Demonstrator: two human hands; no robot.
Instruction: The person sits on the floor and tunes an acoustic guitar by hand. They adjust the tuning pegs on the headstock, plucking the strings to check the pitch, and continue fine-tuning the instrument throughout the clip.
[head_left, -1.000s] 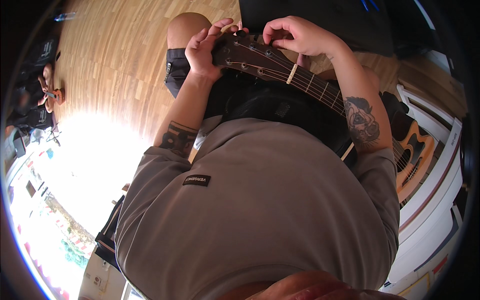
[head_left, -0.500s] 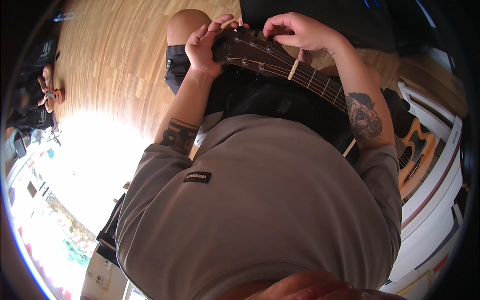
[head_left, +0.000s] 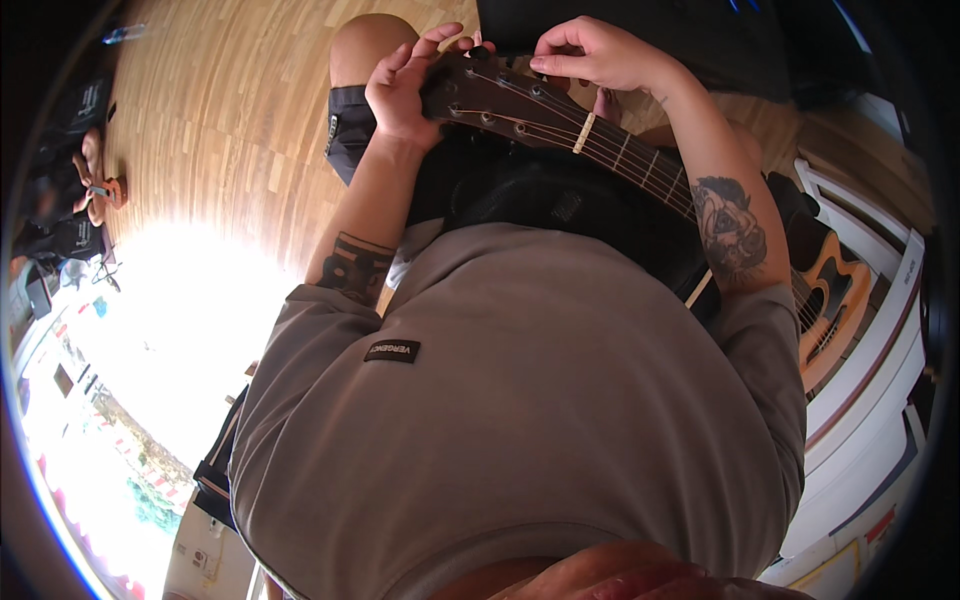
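A dark guitar headstock (head_left: 470,95) lies across my lap, its strings running over a pale nut (head_left: 585,133) onto the fretboard (head_left: 640,172). My left hand (head_left: 400,95) wraps the headstock's far left end, some fingers raised beside a black tuning peg (head_left: 480,53). At the upper edge of the headstock, my right hand (head_left: 590,58) is closed in a pinch at another tuning peg, which the fingers mostly cover. Beyond my right forearm, a light wood guitar body (head_left: 830,310) with a round sound hole shows in line with the neck; my arm hides where they would meet.
Pale wooden floor (head_left: 220,120) spreads to the left. A person with a small orange-brown stringed instrument (head_left: 115,192) is at the far left. White furniture (head_left: 880,350) stands close at my right. A black surface (head_left: 620,30) lies beyond my right hand.
My right fingers have turned slightly at the tuning peg and now cover it more. The left hand keeps its hold on the headstock, and the whole view has shifted a little.
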